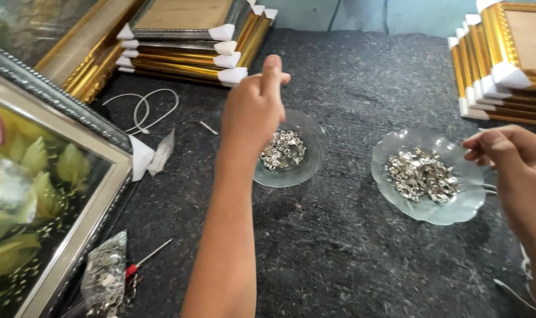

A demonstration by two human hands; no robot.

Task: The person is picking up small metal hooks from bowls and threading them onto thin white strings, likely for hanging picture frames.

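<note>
The left hand (253, 112) is raised over the smaller of two glass dishes (303, 162), fingers curled in with the forefinger tip pressed against the thumb; whether a piece is caught between them cannot be told. The hand and forearm cover the dish's left rim. Inside lies a small heap of silver metal clips (284, 148).

The right hand (503, 150) reaches in from the right edge, fingers bent and drawn together at the rim of the larger scalloped glass dish (424, 206), which carries a fuller pile of the same silver clips (422, 174). Whether this hand pinches anything cannot be told either.

Both dishes sit on a bench covered in dark grey felt (338, 253), flecked with lint. Beyond its far edge runs a pale blue wall (362, 15).

On the left edge lies a large silver-framed flower picture (44, 194), with a white corner protector at its tip. Below it rest a clear plastic bag of metal parts (106, 277) and a red-handled screwdriver (141, 262). A loop of white cord (147, 109) lies farther back. Two stacks of gilt picture frames with white corner guards stand at the far left (185, 50) and far right (503, 65).
</note>
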